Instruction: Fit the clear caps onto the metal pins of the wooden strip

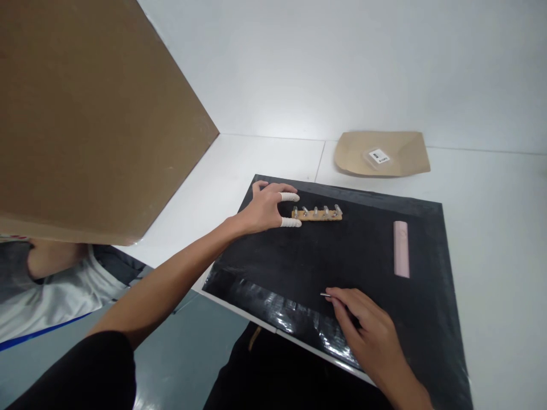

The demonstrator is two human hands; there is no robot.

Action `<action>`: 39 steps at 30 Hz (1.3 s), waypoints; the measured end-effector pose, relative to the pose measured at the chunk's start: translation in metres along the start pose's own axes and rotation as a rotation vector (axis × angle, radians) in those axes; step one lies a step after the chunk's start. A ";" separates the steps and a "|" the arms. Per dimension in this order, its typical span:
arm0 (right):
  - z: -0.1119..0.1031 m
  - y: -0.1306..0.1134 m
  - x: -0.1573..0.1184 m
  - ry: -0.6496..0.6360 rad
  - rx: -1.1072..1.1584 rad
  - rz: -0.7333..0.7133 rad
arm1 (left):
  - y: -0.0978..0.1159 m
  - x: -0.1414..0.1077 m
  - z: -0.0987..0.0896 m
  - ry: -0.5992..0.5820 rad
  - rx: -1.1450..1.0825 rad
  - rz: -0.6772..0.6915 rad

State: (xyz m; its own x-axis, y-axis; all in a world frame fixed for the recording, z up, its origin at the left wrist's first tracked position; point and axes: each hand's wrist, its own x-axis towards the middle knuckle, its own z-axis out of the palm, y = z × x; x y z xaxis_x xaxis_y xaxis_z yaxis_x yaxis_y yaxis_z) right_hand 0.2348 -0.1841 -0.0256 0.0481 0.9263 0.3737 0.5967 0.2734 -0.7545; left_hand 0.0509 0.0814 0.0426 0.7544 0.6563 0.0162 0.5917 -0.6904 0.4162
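Observation:
On a black mat (299,256) lies a narrow tan strip (317,217) carrying several small clear pieces in a row. My left hand (270,208) is at the strip's left end, its fingers apart, with white covers on two fingertips; nothing shows between them. Nearer the front edge, my right hand (370,324) pinches a thin silvery piece (325,295) between thumb and forefinger, its tip pointing left. A pink bar (401,249) lies on the mat to the right of the strip.
A brown paper piece (408,154) with a small labelled clear case (378,157) lies behind the mat. A large brown panel (98,114) stands at the left. Beyond it, another person's arm (55,259) shows at the lower left.

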 end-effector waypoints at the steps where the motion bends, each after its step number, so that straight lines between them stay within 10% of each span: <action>1: 0.000 0.000 0.000 0.002 0.001 -0.004 | 0.000 0.000 0.000 -0.007 -0.002 0.001; 16: -0.001 0.000 0.002 0.013 -0.015 -0.026 | -0.012 -0.024 -0.009 -0.130 -0.023 -0.077; 22: 0.000 0.001 0.001 0.041 -0.031 -0.036 | 0.003 -0.066 0.014 0.018 -0.194 -0.200; 30: -0.006 -0.005 0.001 0.046 -0.030 0.102 | 0.053 -0.126 0.042 0.461 -0.938 -0.152; 39: -0.001 -0.003 0.002 0.051 -0.049 0.225 | 0.084 -0.147 0.032 0.410 -1.966 -0.028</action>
State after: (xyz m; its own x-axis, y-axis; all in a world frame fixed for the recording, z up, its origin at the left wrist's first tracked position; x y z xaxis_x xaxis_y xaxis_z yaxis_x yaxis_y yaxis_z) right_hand 0.2342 -0.1831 -0.0219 0.2246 0.9477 0.2267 0.6043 0.0470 -0.7954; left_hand -0.0016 -0.0828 0.0455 0.4865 0.8727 0.0418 -0.6741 0.3445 0.6534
